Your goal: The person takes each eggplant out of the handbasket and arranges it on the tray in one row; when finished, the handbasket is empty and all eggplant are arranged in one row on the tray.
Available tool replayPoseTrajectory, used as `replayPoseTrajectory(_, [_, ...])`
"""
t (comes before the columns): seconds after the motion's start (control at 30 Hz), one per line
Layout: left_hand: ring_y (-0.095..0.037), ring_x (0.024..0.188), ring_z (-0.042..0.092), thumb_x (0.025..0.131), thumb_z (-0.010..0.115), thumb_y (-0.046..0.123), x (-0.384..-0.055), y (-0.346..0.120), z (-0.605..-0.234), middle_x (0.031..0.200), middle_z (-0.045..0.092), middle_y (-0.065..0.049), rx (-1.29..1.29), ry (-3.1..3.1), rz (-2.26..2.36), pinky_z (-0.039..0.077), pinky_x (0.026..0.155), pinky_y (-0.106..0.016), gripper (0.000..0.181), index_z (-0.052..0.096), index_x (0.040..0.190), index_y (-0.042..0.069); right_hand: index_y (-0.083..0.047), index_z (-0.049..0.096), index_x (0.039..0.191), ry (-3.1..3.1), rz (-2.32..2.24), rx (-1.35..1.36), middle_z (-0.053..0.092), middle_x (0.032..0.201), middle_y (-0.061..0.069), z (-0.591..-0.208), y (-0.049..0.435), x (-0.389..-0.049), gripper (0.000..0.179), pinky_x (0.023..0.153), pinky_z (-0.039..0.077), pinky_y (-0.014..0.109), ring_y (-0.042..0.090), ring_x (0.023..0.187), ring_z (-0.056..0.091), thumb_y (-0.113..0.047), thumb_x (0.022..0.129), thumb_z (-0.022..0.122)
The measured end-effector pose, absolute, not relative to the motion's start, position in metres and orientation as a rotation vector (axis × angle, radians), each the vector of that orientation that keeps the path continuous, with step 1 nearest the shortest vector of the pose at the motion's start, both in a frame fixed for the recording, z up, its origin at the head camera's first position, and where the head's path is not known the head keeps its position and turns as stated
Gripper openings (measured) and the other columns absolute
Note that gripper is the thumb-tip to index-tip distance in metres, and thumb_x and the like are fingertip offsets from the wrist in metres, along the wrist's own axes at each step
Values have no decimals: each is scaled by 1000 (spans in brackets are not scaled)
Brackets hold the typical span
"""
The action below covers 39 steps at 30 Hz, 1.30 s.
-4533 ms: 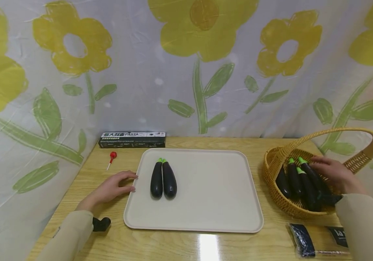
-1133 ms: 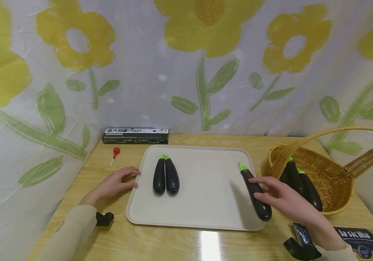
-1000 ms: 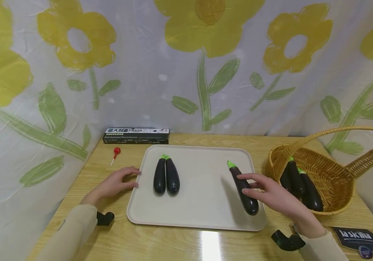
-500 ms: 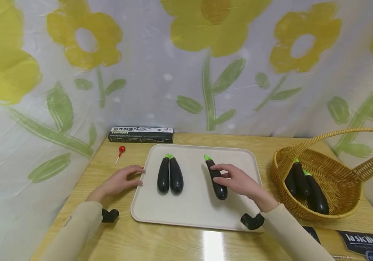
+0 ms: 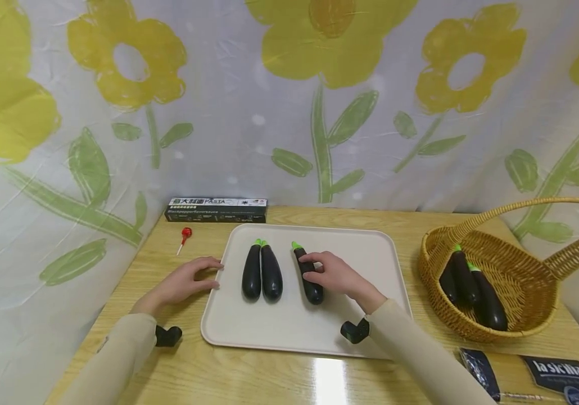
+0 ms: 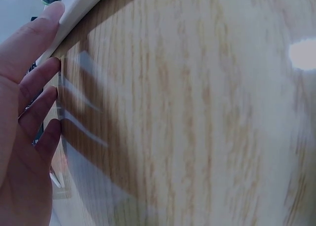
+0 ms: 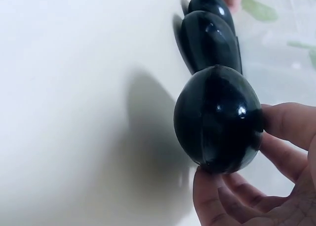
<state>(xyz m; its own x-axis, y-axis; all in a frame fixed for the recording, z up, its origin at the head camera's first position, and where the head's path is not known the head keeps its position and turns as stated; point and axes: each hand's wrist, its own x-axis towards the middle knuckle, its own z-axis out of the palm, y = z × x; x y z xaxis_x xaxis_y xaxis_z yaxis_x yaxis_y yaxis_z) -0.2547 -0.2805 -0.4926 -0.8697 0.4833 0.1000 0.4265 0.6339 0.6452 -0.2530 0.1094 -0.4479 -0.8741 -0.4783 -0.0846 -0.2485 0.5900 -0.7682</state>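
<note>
My right hand (image 5: 334, 274) pinches a dark eggplant (image 5: 310, 281) with a green stem end over the beige tray (image 5: 350, 337). In the right wrist view the rounded end of this eggplant (image 7: 217, 120) sits between thumb and fingers, its shadow falling on the tray. Two more eggplants (image 5: 251, 275) lie side by side on the tray's left half, a small gap from the held one. At the tray's left rim, my left hand (image 5: 183, 284) rests with relaxed, slightly bent fingers. Its thumb (image 6: 37, 36) is at the tray edge in the left wrist view.
On the right stands a wicker basket (image 5: 436, 304) with a tall handle and three eggplants inside. A pasta packet (image 5: 517, 374) lies in front of it. Behind the tray's left corner are a dark pasta box (image 5: 216, 211) and a red lollipop (image 5: 185, 232).
My right hand has taken an eggplant out of the basket and carried it left across the tray, near the two lying there. The left hand has stayed at the tray's rim.
</note>
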Motion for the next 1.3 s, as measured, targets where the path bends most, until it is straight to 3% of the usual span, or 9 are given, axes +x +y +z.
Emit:
replayPoseTrajectory(0.5, [-35, 127, 49, 89, 74, 23, -255, -280, -493, 129, 60, -13, 757, 2758, 1050, 35, 108, -54, 38, 64, 122, 8, -6, 61, 130, 2534, -1155, -664, 62, 120, 14, -453, 77, -269, 39, 76, 47, 30, 16, 74, 53, -13, 92, 66])
replayPoseTrajectory(0.67, [-36, 127, 49, 89, 73, 25, -255, -279, -492, 130, 59, -13, 756, 2755, 1044, 35, 108, -55, 38, 64, 122, 8, -6, 62, 129, 2515, -1173, -665, 63, 117, 14, -453, 73, -270, 37, 81, 49, 30, 17, 87, 62, -12, 92, 66])
replayPoseTrajectory(0.83, [-37, 127, 49, 89, 73, 24, -254, -280, -492, 130, 59, -13, 757, 2760, 1049, 35, 108, -56, 38, 64, 122, 8, -7, 63, 128, 2493, -1186, -648, 62, 123, 14, -452, 72, -269, 36, 81, 51, 32, 20, 93, 64, -12, 92, 66])
replayPoseTrajectory(1.0, [-35, 126, 49, 88, 74, 22, -255, -281, -492, 129, 60, -12, 760, 2761, 1051, 35, 108, -55, 37, 64, 122, 9, -8, 63, 128, 2504, -1187, -618, 56, 133, 15, -452, 71, -267, 36, 89, 52, 38, 28, 108, 63, -14, 93, 66])
replayPoseTrajectory(1.3, [-35, 128, 49, 87, 75, 23, -255, -281, -493, 130, 59, -12, 733, 2739, 1065, 35, 109, -54, 39, 64, 122, 9, -9, 64, 127, 2511, -1206, -586, 55, 134, 17, -454, 68, -266, 35, 92, 52, 42, 32, 113, 62, -15, 93, 67])
